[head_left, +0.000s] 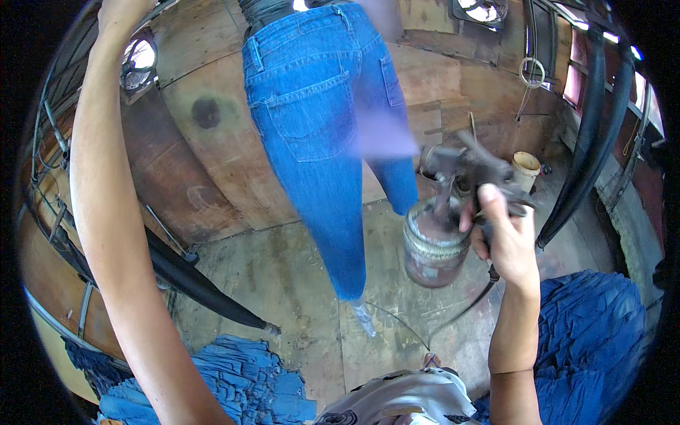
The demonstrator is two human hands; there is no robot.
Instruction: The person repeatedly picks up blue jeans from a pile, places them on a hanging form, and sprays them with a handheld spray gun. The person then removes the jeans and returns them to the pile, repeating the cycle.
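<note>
A pair of blue jeans (304, 120) hangs upright in front of me, its back pocket side toward me. My right hand (506, 241) is wrapped round the handle of a spray gun (471, 170), slightly blurred, with a round, stained paint cup (435, 248) below it. From its nozzle a pale violet mist (386, 134) spreads left over the jeans' seat and thigh. My left arm reaches up along the left side, and my left hand (124, 14) is cut off by the top edge, fingers out of sight.
Piles of crumpled blue jeans lie at lower left (234, 382) and lower right (591, 340). A hose (467, 308) runs from the gun down to the floor. Black tubes (595, 134) hang at right. A pale bucket (525, 166) stands near the wooden wall (212, 156).
</note>
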